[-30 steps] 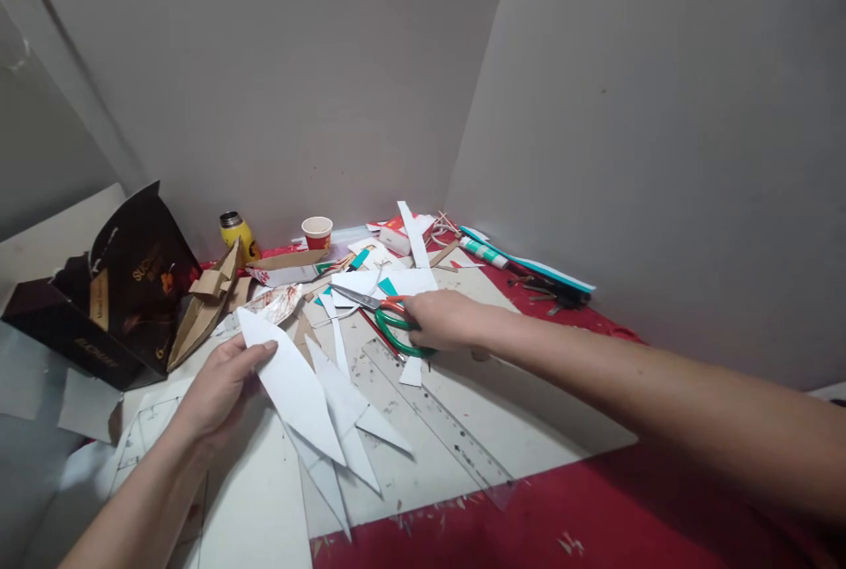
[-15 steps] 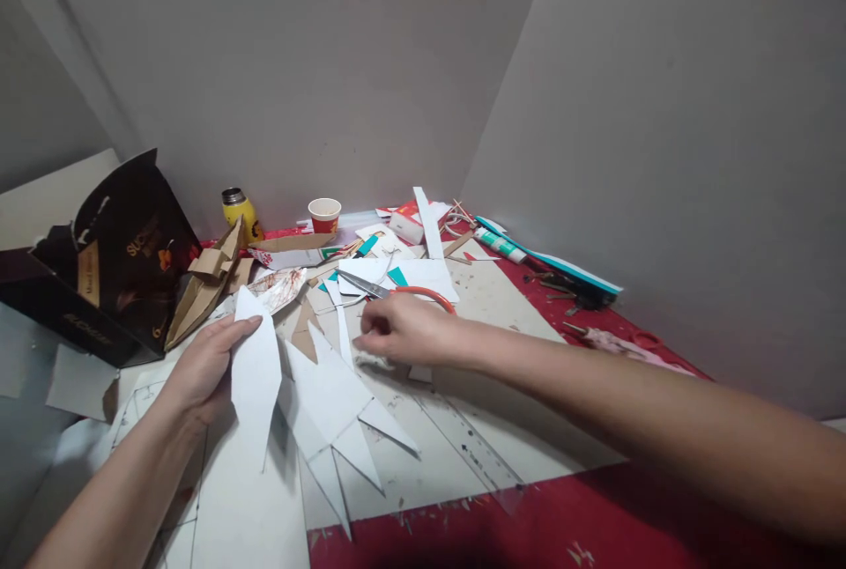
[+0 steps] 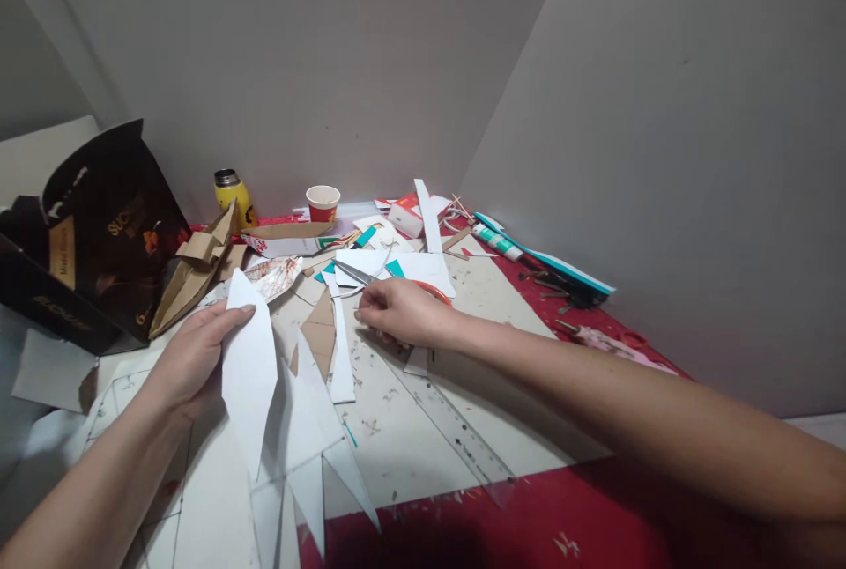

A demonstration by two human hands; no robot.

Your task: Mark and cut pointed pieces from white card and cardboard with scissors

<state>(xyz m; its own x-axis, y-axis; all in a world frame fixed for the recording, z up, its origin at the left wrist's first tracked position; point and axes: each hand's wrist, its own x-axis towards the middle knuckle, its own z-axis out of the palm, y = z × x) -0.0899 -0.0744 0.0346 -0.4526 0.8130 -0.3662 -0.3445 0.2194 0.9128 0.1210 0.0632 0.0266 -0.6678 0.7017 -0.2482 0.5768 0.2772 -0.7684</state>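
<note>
My left hand (image 3: 191, 353) is closed on a white leaf-shaped cardboard piece (image 3: 251, 371), thumb on its front face. Behind it hangs a white spiky cardboard piece (image 3: 310, 419) with several long points; whether my left fingers also hold it is hidden. My right hand (image 3: 403, 309) is over the middle of the table with its fingers drawn together, and anything between them is too small to make out. Scissors (image 3: 357, 275) with orange handles lie just beyond it, partly covered by the hand. Left of my right fingertips are a narrow white strip (image 3: 342, 349) and a brown cardboard scrap (image 3: 321, 331).
A clear ruler (image 3: 456, 432) lies in front of my right forearm. Along the back stand a yellow bottle (image 3: 234, 199) and a paper cup (image 3: 323, 206). At left are a black box (image 3: 112, 243) and a cardboard boat shape (image 3: 198, 265). Grey walls close off the back and right.
The spiky piece has swung down and left, uncovering more of the white strip and brown scrap. My left hand has shifted slightly left with the leaf-shaped piece. My right hand stays near the scissors.
</note>
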